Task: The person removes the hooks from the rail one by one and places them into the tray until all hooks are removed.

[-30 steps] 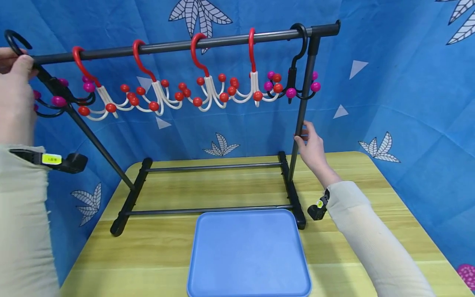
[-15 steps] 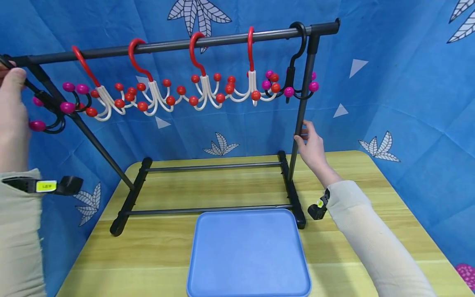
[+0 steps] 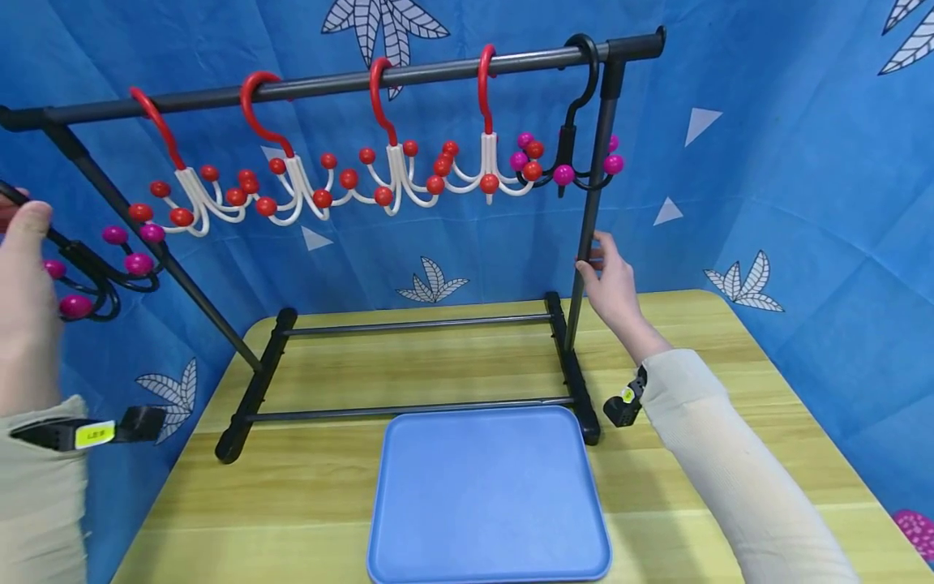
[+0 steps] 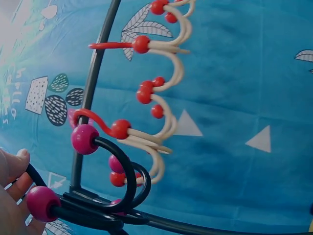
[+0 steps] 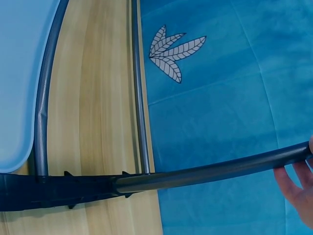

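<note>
1. The black hook with magenta beads [image 3: 95,272], which a second ago hung at the left end of the rail [image 3: 328,81], is now off it and lower, held out beyond the desk's left edge. One hook is freed; four red-and-white hooks [image 3: 292,174] and a second black hook [image 3: 572,138] still hang.
2. The left hand [image 3: 25,300] grips the freed hook by its upper shank; thumb and fingers [image 4: 12,169] are curled round the black stem.
3. The right hand [image 3: 616,292] is clenched lightly round the rack's right upright [image 3: 591,219], fingers [image 5: 296,183] wrapped on the pole, steadying it.
4. The blue tray [image 3: 489,495] lies at the desk's [image 3: 730,422] near edge, in front of the rack's base.
</note>
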